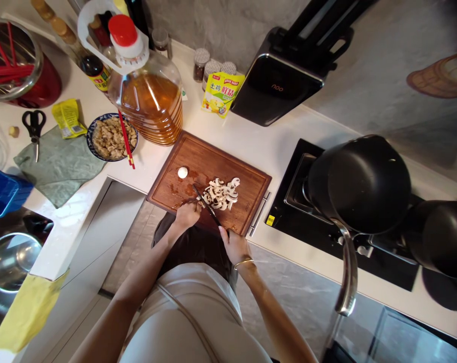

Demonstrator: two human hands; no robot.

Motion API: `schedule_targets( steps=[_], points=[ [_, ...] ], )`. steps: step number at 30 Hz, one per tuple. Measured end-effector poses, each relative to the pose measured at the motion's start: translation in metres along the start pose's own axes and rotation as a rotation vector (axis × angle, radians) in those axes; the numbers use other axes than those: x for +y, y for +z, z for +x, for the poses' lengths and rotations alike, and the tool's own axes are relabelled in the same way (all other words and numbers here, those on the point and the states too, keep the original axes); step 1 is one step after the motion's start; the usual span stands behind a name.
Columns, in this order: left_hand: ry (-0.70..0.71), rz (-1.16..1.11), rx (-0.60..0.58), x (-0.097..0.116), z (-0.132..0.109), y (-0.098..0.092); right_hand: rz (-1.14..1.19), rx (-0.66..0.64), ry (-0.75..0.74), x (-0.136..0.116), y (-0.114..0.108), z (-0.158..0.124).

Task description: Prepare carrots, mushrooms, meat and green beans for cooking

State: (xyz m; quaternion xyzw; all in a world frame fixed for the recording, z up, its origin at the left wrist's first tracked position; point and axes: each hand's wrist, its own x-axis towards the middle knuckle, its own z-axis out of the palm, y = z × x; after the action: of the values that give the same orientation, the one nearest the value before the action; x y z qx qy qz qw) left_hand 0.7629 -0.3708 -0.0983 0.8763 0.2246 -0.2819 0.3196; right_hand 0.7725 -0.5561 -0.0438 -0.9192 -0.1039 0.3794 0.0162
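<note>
On the wooden cutting board (pixel 168 187) lies a heap of sliced mushrooms (pixel 222 194), with one whole white mushroom (pixel 182 172) apart to the left. My right hand (pixel 236 247) is wrapped around the black handle of a kitchen knife (pixel 209 209). The dark blade angles up and left across the board, along the left side of the slices. Close against the blade, my left hand (pixel 188 214) has its fingers curled at the board's front part. A pale bit of mushroom shows at those fingertips, mostly hidden by them.
Right of the board is a stove (pixel 300 222) with a black pot (pixel 364 186), its handle jutting over the counter edge. Behind stand an oil jug (pixel 152 101) and knife block (pixel 279 83). At left are a bowl of meat (pixel 111 137), chopsticks (pixel 127 141) and scissors (pixel 35 126).
</note>
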Motion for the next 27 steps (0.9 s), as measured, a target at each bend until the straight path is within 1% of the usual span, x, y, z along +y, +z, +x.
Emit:
schedule_targets(
  steps=[4, 8, 10, 12, 15, 18, 20, 21, 24, 25, 26, 27],
  points=[
    [-0.008, 0.007, -0.002, 0.0, 0.002, 0.001, -0.023, 0.012, 0.004, -0.002, 0.009, 0.009],
    [0.007, 0.018, 0.005, 0.0, 0.002, 0.001, -0.001, 0.014, 0.033, 0.003, 0.027, 0.022],
    [0.009, 0.037, 0.024, 0.0, 0.001, 0.002, 0.075, 0.058, -0.008, 0.009, 0.036, 0.028],
    [0.008, 0.065, 0.056, 0.002, 0.001, 0.004, 0.19, 0.131, -0.085, 0.016, 0.043, 0.032],
    [0.061, 0.113, 0.145, 0.008, 0.002, 0.007, 0.365, 0.217, -0.158, 0.024, 0.043, 0.034],
    [0.189, 0.137, 0.24, 0.01, 0.005, 0.004, 0.45, 0.278, -0.166, 0.029, 0.03, 0.029],
    [0.237, 0.094, 0.31, 0.008, 0.006, -0.004, 0.408, 0.304, -0.155, 0.031, 0.017, 0.023],
    [0.246, 0.05, 0.372, 0.005, 0.005, -0.011, 0.353, 0.313, -0.141, 0.032, 0.011, 0.021],
    [0.284, -0.083, 0.632, -0.001, 0.0, -0.037, 0.133, 0.354, -0.108, 0.036, -0.005, 0.014],
    [0.324, -0.088, 0.685, -0.002, -0.002, -0.046, 0.071, 0.368, -0.108, 0.037, -0.008, 0.013],
    [0.377, -0.062, 0.695, 0.0, -0.003, -0.055, 0.025, 0.382, -0.113, 0.038, -0.01, 0.012],
    [0.438, -0.009, 0.663, 0.003, -0.004, -0.061, -0.007, 0.393, -0.121, 0.039, -0.012, 0.011]
  ],
)
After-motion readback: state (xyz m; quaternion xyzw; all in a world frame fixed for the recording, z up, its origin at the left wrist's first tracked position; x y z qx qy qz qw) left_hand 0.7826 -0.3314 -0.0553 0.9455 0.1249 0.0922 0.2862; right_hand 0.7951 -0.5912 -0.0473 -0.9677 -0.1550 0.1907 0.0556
